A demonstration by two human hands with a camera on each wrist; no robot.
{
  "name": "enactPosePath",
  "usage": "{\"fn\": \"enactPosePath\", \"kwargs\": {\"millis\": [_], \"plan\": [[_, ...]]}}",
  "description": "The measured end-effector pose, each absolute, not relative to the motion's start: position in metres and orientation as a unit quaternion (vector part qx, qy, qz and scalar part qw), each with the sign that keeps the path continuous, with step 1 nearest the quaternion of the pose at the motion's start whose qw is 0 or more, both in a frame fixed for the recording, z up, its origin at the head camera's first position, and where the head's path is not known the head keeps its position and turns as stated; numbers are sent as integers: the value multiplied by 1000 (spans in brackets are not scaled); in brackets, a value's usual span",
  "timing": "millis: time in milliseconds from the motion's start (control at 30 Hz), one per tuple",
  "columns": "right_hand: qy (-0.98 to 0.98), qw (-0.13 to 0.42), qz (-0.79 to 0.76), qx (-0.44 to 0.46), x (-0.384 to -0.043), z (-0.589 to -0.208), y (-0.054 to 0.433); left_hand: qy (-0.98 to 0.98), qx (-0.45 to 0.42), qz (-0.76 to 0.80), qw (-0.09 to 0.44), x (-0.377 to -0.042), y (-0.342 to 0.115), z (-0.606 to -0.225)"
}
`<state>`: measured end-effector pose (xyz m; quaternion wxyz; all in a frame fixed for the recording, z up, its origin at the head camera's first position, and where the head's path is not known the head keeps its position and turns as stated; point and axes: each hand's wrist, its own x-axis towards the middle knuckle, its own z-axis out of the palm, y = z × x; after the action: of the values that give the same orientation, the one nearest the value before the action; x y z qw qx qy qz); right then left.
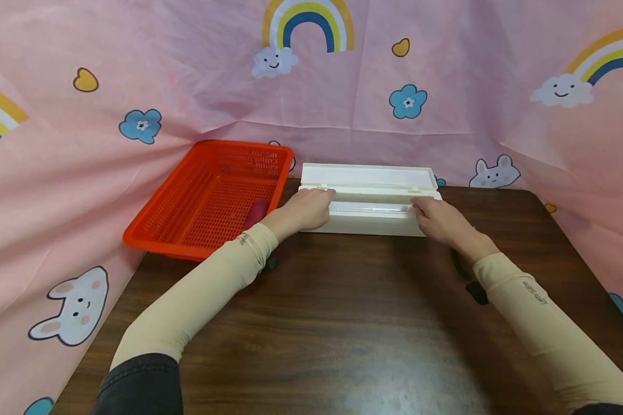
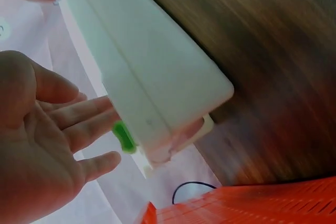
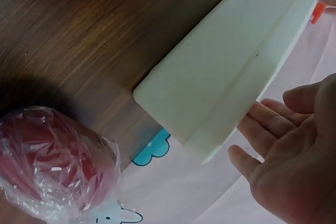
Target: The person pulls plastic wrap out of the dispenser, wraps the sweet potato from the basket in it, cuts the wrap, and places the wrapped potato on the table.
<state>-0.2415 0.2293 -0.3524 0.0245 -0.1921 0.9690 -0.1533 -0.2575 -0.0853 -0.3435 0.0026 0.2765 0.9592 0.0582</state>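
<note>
A long white cling film dispenser box (image 1: 374, 225) stands on the table with its lid (image 1: 366, 174) raised at the back. Clear film (image 1: 371, 207) lies along its opening. My left hand (image 1: 306, 210) is at the box's left end, its fingers extended to the upper edge beside a green slider (image 2: 124, 137). At the right end, the fingers of my right hand (image 1: 441, 222) reach the top edge, with the thumb held apart. Both palms show in the wrist views, and the fingertips are partly hidden behind the box.
An orange-red plastic basket (image 1: 207, 196) sits at the left with a dark pink item (image 1: 256, 212) inside. Near the box's right end lies a red thing wrapped in clear film (image 3: 58, 166). Pink printed cloth (image 1: 342, 98) hangs behind the brown wooden table (image 1: 342, 317).
</note>
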Motion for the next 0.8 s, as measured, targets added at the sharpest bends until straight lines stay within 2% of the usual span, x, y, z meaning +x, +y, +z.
{"fn": "enactPosePath", "kwargs": {"millis": [167, 567, 800], "plan": [[968, 26, -150, -201, -247, -355, 230, 960, 271, 58, 33, -267, -87, -345], [969, 32, -148, -197, -265, -358, 227, 961, 263, 53, 60, -279, -84, -348], [968, -3, -146, -202, -269, -359, 227, 965, 250, 74, 42, -286, -84, -349]]}}
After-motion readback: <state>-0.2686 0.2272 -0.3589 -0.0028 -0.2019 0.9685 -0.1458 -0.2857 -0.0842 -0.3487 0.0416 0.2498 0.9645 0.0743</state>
